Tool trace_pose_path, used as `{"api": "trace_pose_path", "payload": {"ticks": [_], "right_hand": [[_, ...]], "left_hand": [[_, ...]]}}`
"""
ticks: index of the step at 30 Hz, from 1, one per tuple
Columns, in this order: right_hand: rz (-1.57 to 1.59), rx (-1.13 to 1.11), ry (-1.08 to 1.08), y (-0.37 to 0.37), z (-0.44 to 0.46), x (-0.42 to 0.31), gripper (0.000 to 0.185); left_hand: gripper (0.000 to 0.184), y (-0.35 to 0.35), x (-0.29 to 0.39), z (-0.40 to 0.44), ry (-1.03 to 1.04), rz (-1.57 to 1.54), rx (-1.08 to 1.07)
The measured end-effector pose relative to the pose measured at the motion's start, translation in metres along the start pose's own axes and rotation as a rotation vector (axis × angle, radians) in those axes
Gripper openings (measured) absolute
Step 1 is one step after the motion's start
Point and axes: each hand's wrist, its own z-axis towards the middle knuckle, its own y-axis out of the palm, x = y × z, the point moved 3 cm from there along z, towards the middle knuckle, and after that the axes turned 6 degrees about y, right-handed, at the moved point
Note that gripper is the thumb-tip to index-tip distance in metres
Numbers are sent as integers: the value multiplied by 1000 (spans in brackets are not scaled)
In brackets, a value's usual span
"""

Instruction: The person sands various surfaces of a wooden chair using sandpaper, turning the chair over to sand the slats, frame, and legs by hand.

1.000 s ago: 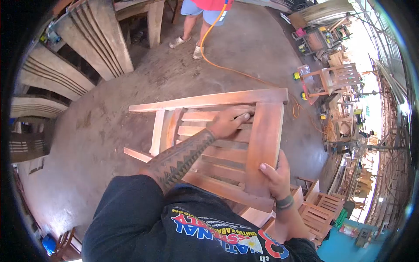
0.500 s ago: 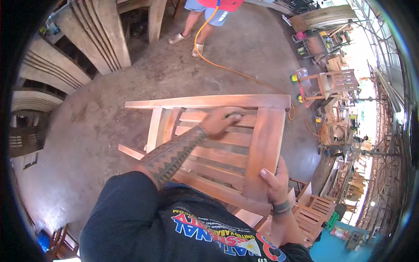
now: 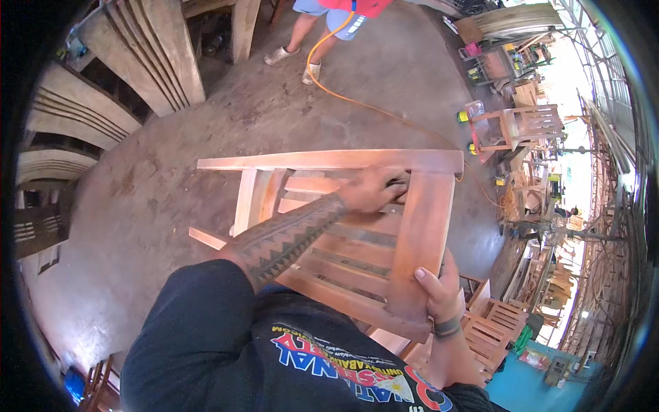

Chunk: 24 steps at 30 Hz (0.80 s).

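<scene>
A reddish-brown wooden chair [image 3: 420, 233] lies tilted in front of my body, its slatted back under my arms and its long post running across the far side. My left hand [image 3: 376, 189], at the end of a tattooed forearm, is closed over the slats near the wide top rail and the far post. Something dark shows at its fingers, too small to make out. My right hand [image 3: 443, 292] grips the outer edge of the wide rail, thumb on top and the other fingers hidden behind the wood.
Another person [image 3: 322, 41] stands on the concrete floor ahead, beside an orange hose [image 3: 364, 103]. Large grooved wooden pieces [image 3: 144, 55] stand at the left. Another chair [image 3: 525, 127] and a slatted wooden piece [image 3: 493, 333] are at the right, with a blue-green surface [image 3: 528, 384] at the lower right.
My left hand has moved right along the slats, closer to the wide rail. The chair has shifted slightly right, with my right hand still gripping it.
</scene>
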Motion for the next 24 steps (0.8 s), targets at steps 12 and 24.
{"api": "trace_pose_path", "payload": {"ticks": [12, 24], "right_hand": [[-38, 35, -6, -1, -1, -1, 76], [-79, 31, -12, -8, 6, 6, 79]], "left_hand": [[33, -87, -140, -146, -317, 241, 14], [47, -93, -106, -92, -368, 154, -341]]}}
